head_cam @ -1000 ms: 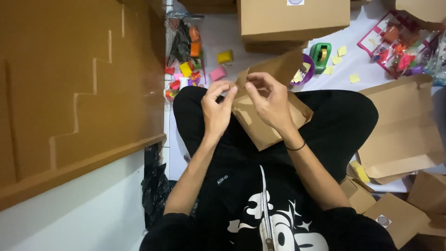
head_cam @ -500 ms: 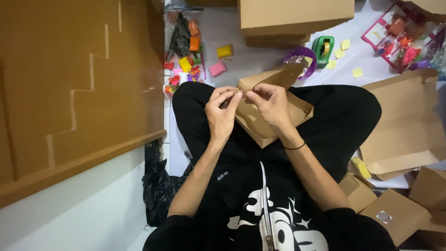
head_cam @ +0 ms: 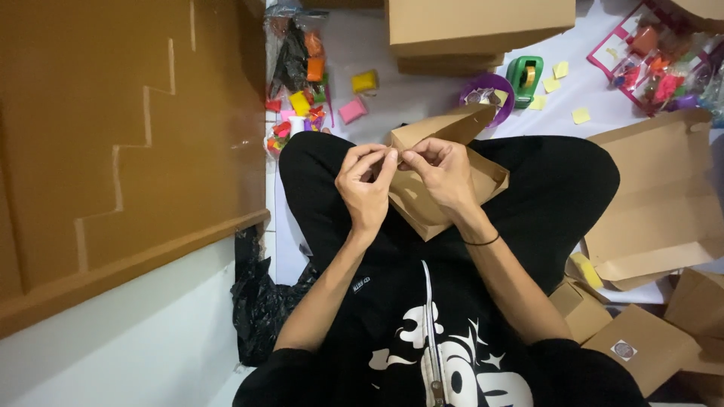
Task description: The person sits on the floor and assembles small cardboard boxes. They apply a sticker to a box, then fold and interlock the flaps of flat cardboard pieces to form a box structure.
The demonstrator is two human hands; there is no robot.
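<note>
A small brown cardboard box (head_cam: 422, 203), partly folded with one flap raised, rests on my lap between my crossed legs in black trousers. My left hand (head_cam: 366, 188) and my right hand (head_cam: 445, 172) meet over its near-left edge, fingertips pinched together on the edge of a flap. A thin black band circles my right wrist. My hands hide what lies under them.
A brown panel (head_cam: 128, 136) fills the left. A large cardboard box (head_cam: 475, 26) stands ahead. Nearby are a green tape dispenser (head_cam: 524, 75), a purple bowl (head_cam: 490, 84), yellow notes, colourful small toys (head_cam: 302, 98). Flat and folded cartons (head_cam: 656, 196) lie at right; a black bag (head_cam: 260, 301) sits left.
My hands have shifted slightly down and together on the box flap; the view moved a little, the box stays on my lap.
</note>
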